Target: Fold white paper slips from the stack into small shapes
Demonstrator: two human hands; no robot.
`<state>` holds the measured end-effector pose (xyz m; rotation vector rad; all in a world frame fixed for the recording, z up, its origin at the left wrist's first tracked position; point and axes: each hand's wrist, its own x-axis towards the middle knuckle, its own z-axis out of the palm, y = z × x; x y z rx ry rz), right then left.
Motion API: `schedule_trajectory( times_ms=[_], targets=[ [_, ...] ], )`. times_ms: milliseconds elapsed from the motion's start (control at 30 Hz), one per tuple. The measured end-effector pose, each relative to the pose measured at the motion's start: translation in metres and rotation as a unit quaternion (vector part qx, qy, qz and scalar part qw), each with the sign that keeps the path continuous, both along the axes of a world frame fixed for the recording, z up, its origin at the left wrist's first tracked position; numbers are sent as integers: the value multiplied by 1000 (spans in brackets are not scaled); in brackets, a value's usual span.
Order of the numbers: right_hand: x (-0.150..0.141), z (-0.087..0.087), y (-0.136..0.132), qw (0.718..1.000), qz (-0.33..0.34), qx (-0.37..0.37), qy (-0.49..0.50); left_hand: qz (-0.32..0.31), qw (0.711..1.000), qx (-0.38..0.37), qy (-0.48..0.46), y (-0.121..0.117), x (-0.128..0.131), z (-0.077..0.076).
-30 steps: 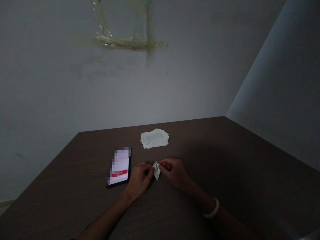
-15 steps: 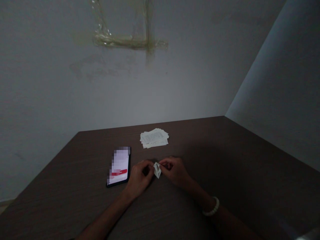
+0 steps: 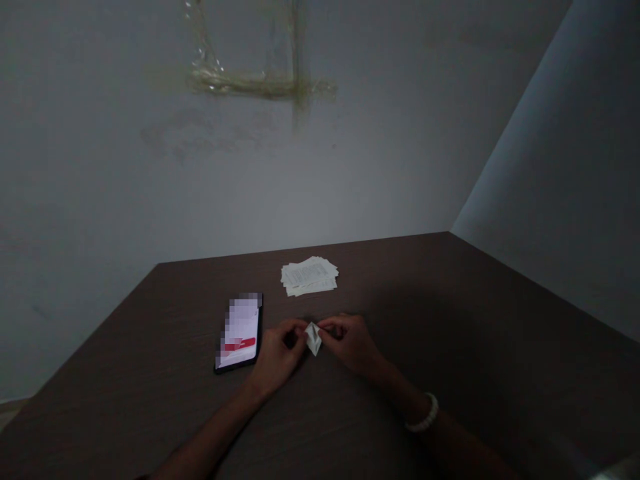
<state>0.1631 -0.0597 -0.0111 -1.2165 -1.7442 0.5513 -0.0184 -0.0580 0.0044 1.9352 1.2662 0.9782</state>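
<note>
"Left hand point(image 3: 280, 350) and right hand point(image 3: 353, 343), 2 in all, pinch 1 small folded paper point(image 3: 314, 341) from either side near the middle of 1 brown table point(image 3: 440, 313)."

"What surrounds it?"

"1 phone point(image 3: 242, 330), just beside the left hand, and 1 pile of printed sheets point(image 3: 310, 275) farther off, too overlapped to count."

"Which way does the folded paper point?"

"Its long axis runs near to far, the sharper tip toward the near side."

"And room?"

"The table stretches broad right of the right hand; its far edge lies past the pile."
</note>
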Motion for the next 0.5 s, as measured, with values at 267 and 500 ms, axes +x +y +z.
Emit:
schedule_trajectory(
  times_ms=[267,500],
  targets=[
    [0,2,0,1000,9,11,-22,-6,1000,3,10,-1,1,1],
    [0,6,-3,996,-3,41,-79,11,997,71,42,-2,2,1]
  ],
)
